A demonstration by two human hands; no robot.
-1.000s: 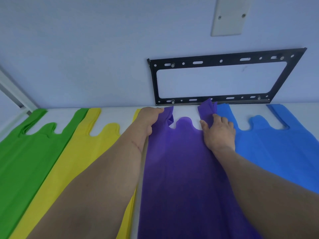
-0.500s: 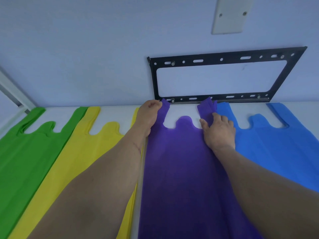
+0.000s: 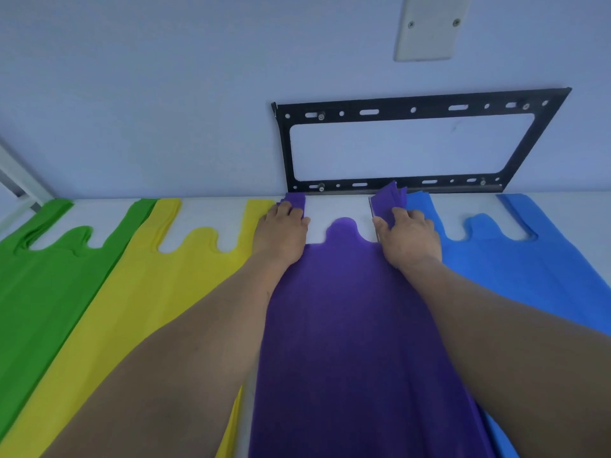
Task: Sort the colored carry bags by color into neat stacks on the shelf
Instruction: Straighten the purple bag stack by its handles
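Four colours of carry bags lie side by side on the white shelf [image 3: 340, 208], handles toward the wall: green [image 3: 43, 292], yellow [image 3: 155, 292], purple [image 3: 347, 325] and blue [image 3: 515, 269]. My left hand [image 3: 281, 234] lies flat on the purple stack's left handle and presses it down, thumb on the shelf. On the right handle, my right hand [image 3: 410, 238] has its fingers bent over the top and its thumb at the inner edge, pinching it. That handle's layered tips fan upward against the wall. Both forearms hide parts of the yellow, purple and blue bags.
A black metal bracket [image 3: 413, 109] is screwed to the pale wall just above the shelf, behind the purple handles. A beige cover plate [image 3: 429, 28] sits higher up. A white frame bar [image 3: 20, 186] runs at the far left.
My left hand has gone from gripping the left purple handle to lying flat on it, and the handle now lies straighter. My right hand has stayed on the right handle.
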